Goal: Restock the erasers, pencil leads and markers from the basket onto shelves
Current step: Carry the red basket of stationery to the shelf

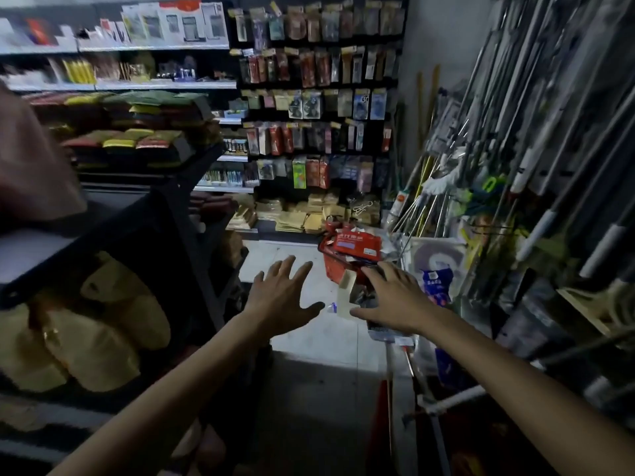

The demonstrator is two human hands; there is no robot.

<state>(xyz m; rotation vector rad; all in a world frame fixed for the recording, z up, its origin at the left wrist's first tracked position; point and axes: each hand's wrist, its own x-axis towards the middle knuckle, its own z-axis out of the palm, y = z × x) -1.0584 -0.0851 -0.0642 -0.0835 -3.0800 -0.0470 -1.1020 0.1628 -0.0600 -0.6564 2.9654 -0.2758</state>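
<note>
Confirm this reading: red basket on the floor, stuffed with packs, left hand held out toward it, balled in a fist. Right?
Not quite. The head view shows the left hand open with its fingers spread, not balled in a fist. The rest holds: the red basket is on the floor, stuffed with packs, and the left hand is held out toward it.
</note>
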